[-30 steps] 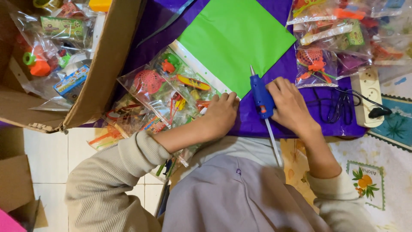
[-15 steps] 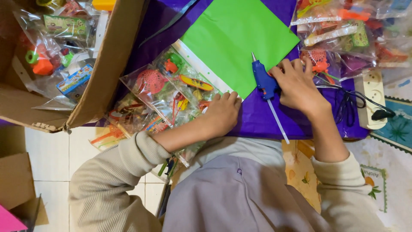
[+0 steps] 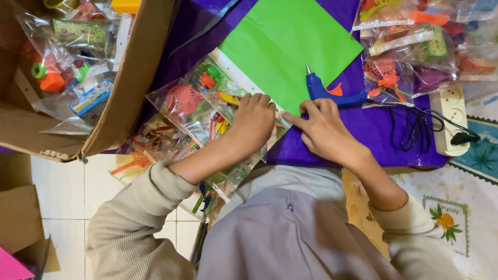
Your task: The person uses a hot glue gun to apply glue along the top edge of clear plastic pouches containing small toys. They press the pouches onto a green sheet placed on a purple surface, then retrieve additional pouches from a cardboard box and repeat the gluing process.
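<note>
I see the left hand (image 3: 254, 118) palm-down w/ fingers curled loosely, pressing on a clear bag of toys (image 3: 199, 101) that lies on the purple cloth (image 3: 373, 129); it grips nothing, just rests flat on the plastic. The right hand (image 3: 321, 129) lies next to it, index finger stretched out toward the lower edge of the green paper (image 3: 285, 44), tip at the strip where the bag meets the paper; the other fingers are half bent, nothing held in it. The blue glue gun (image 3: 327, 92) lies on its side just beyond the right hand's knuckles, nozzle pointing up-left onto the green paper; I can't tell if the fingers touch it. Its black cord (image 3: 410, 122) runs right to a white power strip (image 3: 451, 119) at the cloth's edge. More toy bags (image 3: 410, 46) are piled top right, near the gun. A cardboard box (image 3: 119, 98) w/ more bagged toys sits left, well apart from the right hand, close to the left forearm. Below: white floor tiles (image 3: 62, 192) left, a printed mat (image 3: 451, 207) right.
</note>
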